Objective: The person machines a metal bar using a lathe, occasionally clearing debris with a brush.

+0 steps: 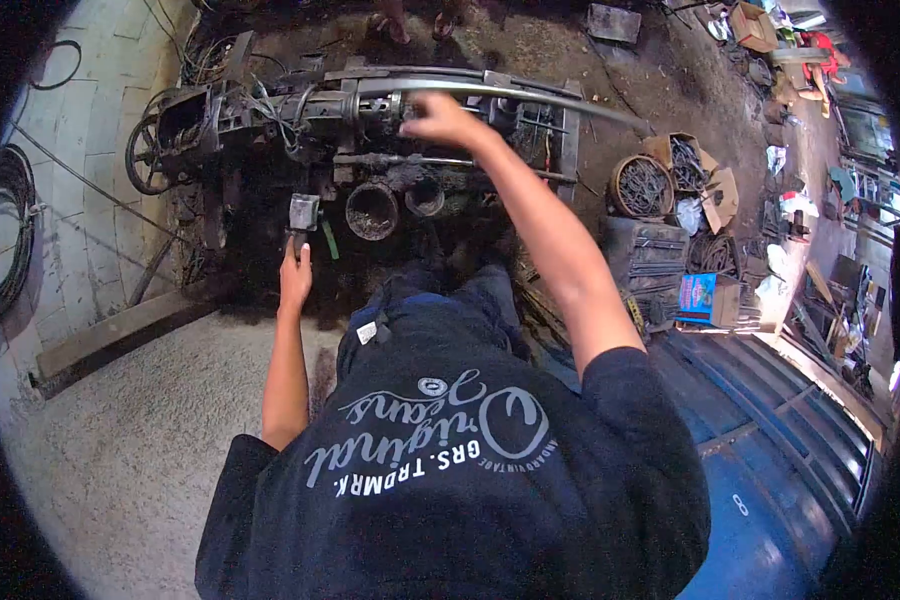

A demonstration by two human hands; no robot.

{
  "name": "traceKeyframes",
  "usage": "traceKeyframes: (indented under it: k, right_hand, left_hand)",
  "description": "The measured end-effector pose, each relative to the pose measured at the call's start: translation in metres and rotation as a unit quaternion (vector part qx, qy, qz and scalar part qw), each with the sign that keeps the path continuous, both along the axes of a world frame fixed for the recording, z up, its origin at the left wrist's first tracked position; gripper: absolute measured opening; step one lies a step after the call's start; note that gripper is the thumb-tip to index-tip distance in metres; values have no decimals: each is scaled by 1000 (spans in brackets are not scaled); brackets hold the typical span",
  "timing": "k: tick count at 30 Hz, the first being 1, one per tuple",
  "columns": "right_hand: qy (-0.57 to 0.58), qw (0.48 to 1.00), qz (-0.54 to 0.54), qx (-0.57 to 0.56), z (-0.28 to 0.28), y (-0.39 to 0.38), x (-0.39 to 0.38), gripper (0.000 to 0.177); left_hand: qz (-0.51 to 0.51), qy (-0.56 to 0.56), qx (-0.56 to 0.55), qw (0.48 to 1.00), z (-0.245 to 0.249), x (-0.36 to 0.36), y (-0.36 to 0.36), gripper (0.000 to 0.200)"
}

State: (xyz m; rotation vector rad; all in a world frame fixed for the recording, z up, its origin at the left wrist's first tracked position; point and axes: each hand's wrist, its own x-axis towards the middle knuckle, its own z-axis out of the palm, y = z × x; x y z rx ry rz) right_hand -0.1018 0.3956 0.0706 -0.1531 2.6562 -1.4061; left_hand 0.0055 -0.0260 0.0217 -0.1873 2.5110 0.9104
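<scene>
My right hand (442,122) is over the machine (320,112), its fingers curled at a long shiny metal rod (540,97) that stretches off to the right. The far end of the rod looks smeared. Low on the left, my left hand (295,272) grips a short handle topped by a grey, block-shaped metal head (304,212). Beside it is a thin green strip (330,238). Two round, open-mouthed containers, a larger one (372,212) and a smaller one (425,198), sit under the machine's near side.
A handwheel (142,142) is at the machine's left end. To the right stand a round basket of metal pieces (642,187), cardboard boxes (722,200) and a blue metal panel (760,450). Coiled cable (8,235) hangs on the left wall. Another person's feet (395,28) show beyond the machine.
</scene>
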Motion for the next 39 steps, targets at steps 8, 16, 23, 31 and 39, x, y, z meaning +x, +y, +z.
traceKeyframes:
  k: [8,16,23,31,39]
  right_hand:
    - [-28,968,-158,-195,174,90,-32,35]
    - [38,986,-158,43,122,162,16,45]
    - [-84,938,-105,320,76,220,68,56]
    - [-64,871,-181,453,40,234,89,26]
    - [-1,839,-350,417,46,162,145,17]
  left_hand:
    - [51,20,20,998,-32,28,-22,66]
    - [20,-11,32,999,-9,11,17,65]
    - [-147,371,45,916,104,-53,126,48]
    - [-442,270,-190,834,109,-185,277,29]
    - [-504,388,-188,748,76,-272,309,43]
